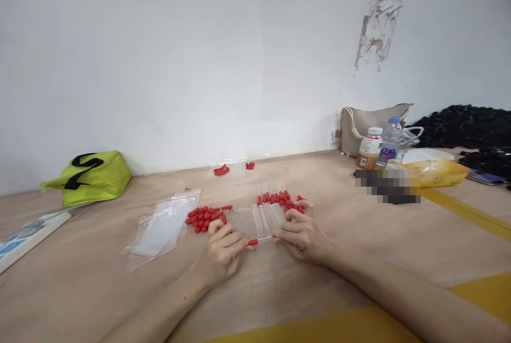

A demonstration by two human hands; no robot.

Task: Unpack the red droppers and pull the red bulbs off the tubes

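Note:
My left hand point(227, 251) is closed, pinching a red rubber bulb point(253, 242). In my right hand point(302, 234) is the far end of a thin clear dropper tube point(265, 239), whose other end meets that bulb. Just beyond both hands lies a row of clear tubes point(243, 220), side by side. To the left is a heap of loose red bulbs point(203, 218). Behind the row, more tubes with red bulbs point(273, 198) on their near ends lie together, and further red bulbs sit by my right fingers, partly hidden.
Clear zip bags point(162, 226) lie left of the bulbs. A bagged set of tubes and red bulbs point(229, 169) lies near the wall. At left are a yellow-green pouch point(98, 178) and a power strip point(34, 239); at right, bottles point(369, 149), a beige bag point(369, 119) and a yellow packet point(437, 172).

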